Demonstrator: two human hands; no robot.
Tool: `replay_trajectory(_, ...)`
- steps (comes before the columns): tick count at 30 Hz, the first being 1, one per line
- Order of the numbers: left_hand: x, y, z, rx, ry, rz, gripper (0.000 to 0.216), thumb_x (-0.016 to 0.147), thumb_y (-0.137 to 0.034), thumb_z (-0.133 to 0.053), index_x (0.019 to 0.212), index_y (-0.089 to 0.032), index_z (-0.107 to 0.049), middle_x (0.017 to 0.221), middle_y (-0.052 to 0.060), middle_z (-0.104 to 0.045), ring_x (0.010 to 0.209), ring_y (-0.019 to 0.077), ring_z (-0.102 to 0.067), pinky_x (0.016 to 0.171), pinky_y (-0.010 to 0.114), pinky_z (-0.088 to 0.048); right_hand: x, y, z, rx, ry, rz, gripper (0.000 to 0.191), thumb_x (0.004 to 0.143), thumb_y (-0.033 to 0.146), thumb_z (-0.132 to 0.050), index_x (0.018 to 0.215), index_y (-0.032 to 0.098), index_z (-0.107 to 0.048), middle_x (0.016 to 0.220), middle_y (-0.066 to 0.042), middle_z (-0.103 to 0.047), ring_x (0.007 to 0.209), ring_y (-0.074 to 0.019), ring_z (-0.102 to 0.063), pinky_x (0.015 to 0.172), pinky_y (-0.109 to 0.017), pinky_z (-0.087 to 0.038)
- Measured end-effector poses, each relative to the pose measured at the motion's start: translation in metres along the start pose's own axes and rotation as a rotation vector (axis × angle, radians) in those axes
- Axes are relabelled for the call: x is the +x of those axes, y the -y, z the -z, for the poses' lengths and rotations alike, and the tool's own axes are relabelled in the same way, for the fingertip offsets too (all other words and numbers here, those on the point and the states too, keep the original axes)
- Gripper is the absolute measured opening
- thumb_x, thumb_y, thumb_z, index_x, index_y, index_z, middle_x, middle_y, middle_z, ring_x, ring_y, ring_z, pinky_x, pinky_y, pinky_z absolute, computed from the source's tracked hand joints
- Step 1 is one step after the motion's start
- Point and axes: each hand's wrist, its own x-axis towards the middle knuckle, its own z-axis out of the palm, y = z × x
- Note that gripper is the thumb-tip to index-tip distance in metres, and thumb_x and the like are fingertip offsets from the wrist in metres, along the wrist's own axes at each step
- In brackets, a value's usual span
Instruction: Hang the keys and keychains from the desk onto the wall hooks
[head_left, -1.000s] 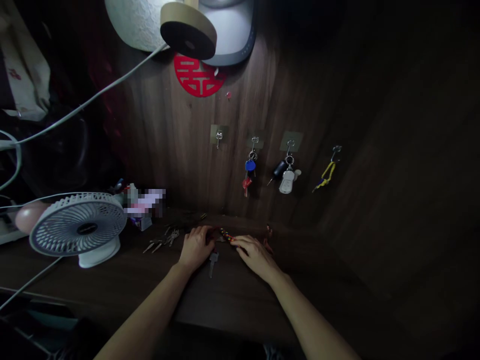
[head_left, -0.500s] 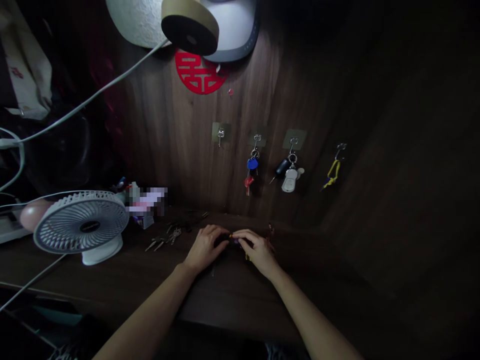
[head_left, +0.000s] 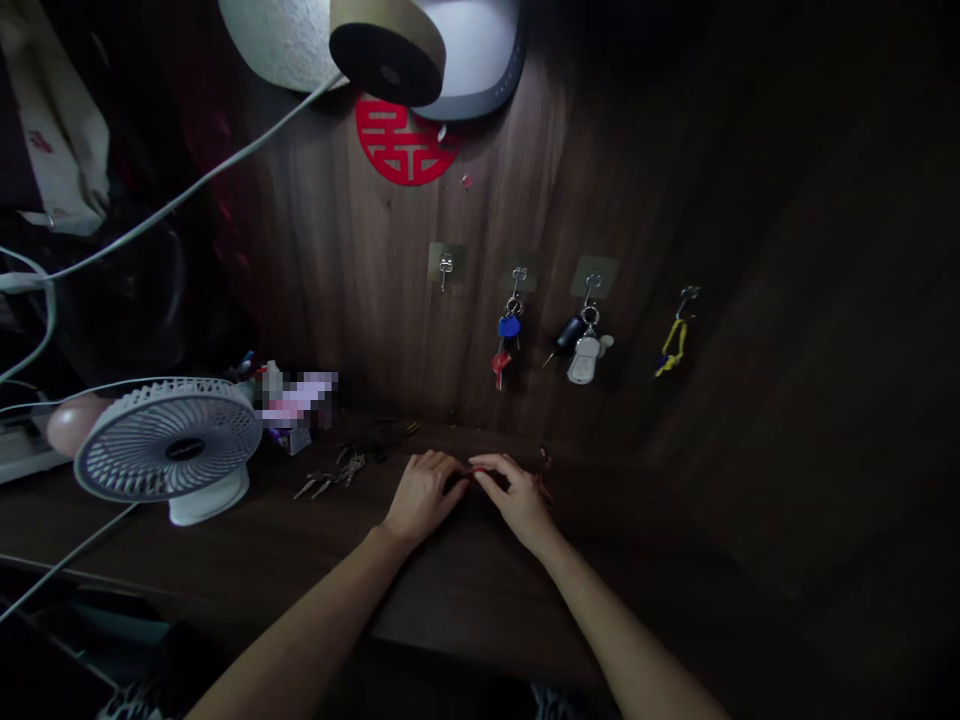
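Dark wood-grain laminate is forming both the desktop and the wall panel in this downward view from the head camera. The left hand and the right hand are resting side by side on the desktop, curved inward with their fingers nearly meeting. Only a short red strand is showing between them, close to the wall panel; the rest of it is hidden or lost in shadow. Neither hand is spread open, but the dim light is not showing whether either one is closed on the strand. A small dark reddish object is lying just beyond the right hand. To the left, a bunch of metal keys is resting on the desktop, well apart from both hands, beside a white desk fan. Four adhesive hooks are lining the wall panel: the first hook is holding nothing, while a blue-capped key bunch, a black-and-white key fob set and a yellow strap are hanging from the other three. A red paper cut-out is clinging to the panel above them.
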Motion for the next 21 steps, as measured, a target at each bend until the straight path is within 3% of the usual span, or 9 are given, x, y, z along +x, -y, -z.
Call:
replay_trajectory(5,0.0006,-0.0003,0.0016,-0.045,0.008,-0.014,0.012,0.087,-0.026,-0.049,0.088,-0.022,-0.061,0.091,0.001,-0.067,0.088,0.0177,-0.057,0.079,0.032,-0.036,0.0001,-0.0018,-0.0003,-0.017,-0.041,-0.029,0.017,0.081,0.024,-0.055,0.096,0.024,-0.064,0.090,-0.002,-0.069,0.084,-0.0172,-0.063,0.076,-0.029,-0.049)
replay_trajectory(10,0.0010,0.0001,0.0020,-0.166,-0.043,0.064,0.015,0.087,-0.027,-0.047,0.086,-0.020,-0.060,0.087,0.001,-0.066,0.086,0.0173,-0.058,0.077,0.030,-0.037,0.0011,0.0027,0.0012,0.007,-0.060,-0.042,0.016,0.081,0.025,-0.055,0.094,0.023,-0.064,0.086,-0.002,-0.069,0.079,-0.0161,-0.063,0.071,-0.027,-0.048)
replay_trajectory(16,0.0008,-0.0037,0.0056,-0.389,-0.029,0.157,0.021,0.089,-0.032,-0.040,0.083,-0.020,-0.056,0.076,-0.002,-0.064,0.068,0.0126,-0.055,0.067,0.023,-0.039,0.0010,0.0054,0.0018,0.046,-0.048,-0.040,0.020,0.079,0.022,-0.055,0.098,0.023,-0.062,0.086,-0.001,-0.067,0.081,-0.0161,-0.062,0.075,-0.028,-0.048)
replay_trajectory(21,0.0002,-0.0048,0.0073,-0.473,0.005,0.132,0.023,0.090,-0.035,-0.038,0.083,-0.020,-0.054,0.075,-0.002,-0.063,0.072,0.0122,-0.057,0.070,0.022,-0.040,0.0010,0.0038,0.0006,0.114,-0.016,-0.060,0.028,0.079,0.021,-0.055,0.106,0.023,-0.058,0.100,-0.003,-0.066,0.094,-0.0172,-0.061,0.086,-0.032,-0.045)
